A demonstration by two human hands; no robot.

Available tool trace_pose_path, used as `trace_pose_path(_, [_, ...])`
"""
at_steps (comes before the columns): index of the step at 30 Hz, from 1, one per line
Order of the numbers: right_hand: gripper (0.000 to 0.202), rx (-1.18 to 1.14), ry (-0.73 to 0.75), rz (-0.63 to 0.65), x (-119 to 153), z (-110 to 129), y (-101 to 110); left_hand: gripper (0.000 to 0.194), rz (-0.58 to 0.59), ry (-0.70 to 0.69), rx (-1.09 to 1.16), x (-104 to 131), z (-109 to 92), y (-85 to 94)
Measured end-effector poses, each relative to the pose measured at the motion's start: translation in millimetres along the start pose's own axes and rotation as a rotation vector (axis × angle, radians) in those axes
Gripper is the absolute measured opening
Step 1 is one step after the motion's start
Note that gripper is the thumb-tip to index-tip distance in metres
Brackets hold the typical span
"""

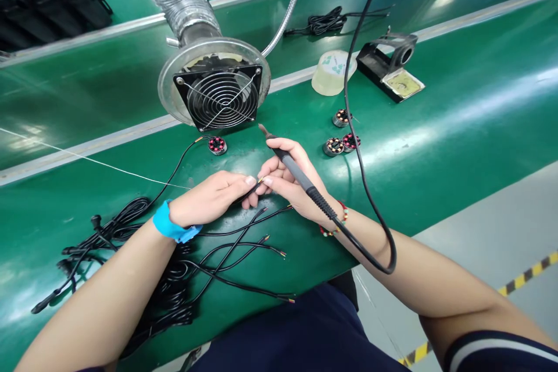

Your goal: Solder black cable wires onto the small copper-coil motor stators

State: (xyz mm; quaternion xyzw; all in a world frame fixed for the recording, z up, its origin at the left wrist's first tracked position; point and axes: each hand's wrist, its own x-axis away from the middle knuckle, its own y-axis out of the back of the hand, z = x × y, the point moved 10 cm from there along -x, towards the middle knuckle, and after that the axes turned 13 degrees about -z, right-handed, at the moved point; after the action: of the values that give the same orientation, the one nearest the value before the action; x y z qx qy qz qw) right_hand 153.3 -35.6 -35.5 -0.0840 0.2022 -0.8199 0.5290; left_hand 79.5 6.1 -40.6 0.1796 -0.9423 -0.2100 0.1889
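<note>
My left hand (218, 195), with a blue wristband, is closed on a black cable (244, 196) whose bare wire tips point right. The thumb and fingertips of my right hand (290, 180) pinch those tips, and a grey soldering iron (296, 171) also rests in that hand, its tip toward the upper left. Above my left hand lies a small round coil part (217, 145) with a cable's coloured wires at its side. Several black cables (244, 247) with stripped ends spread below both hands.
A fume extractor fan (224, 99) stands just beyond my hands. To the right are more coil parts (333, 146), a pale round container (330, 72) and an iron stand with sponge (392, 64). The iron's cord loops over my right forearm. Solder wire (108, 167) crosses the left.
</note>
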Motion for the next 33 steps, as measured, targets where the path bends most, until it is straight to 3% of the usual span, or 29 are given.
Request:
trace_pose_path(11, [0.044, 0.040, 0.049, 0.034, 4.1, 7.6, -5.5, 0.044, 0.066, 0.033, 0.146, 0.2, 1.3, -6.3])
trace_pose_path(18, [0.039, 0.215, 0.189, 0.031, 9.1, 14.8, -7.2, 0.020, 0.017, 0.246, 0.483, 2.8, 12.6, -13.3])
trace_pose_path(25, [0.035, 0.555, 0.254, -0.005, 8.3, 20.5, 6.0, 0.007, -0.169, 0.329, 0.285, -6.7, 31.0, 4.2])
trace_pose_path(30, [0.026, 0.837, 0.462, -0.058, 9.6, 54.8, 11.3, 0.009, -0.256, 0.351, 0.163, -11.7, 38.6, 15.2])
trace_pose_path(33, [0.011, 0.875, 0.581, -0.123, 13.9, 72.3, 11.5, 0.010, -0.268, 0.351, 0.156, -12.9, 40.7, 15.9])
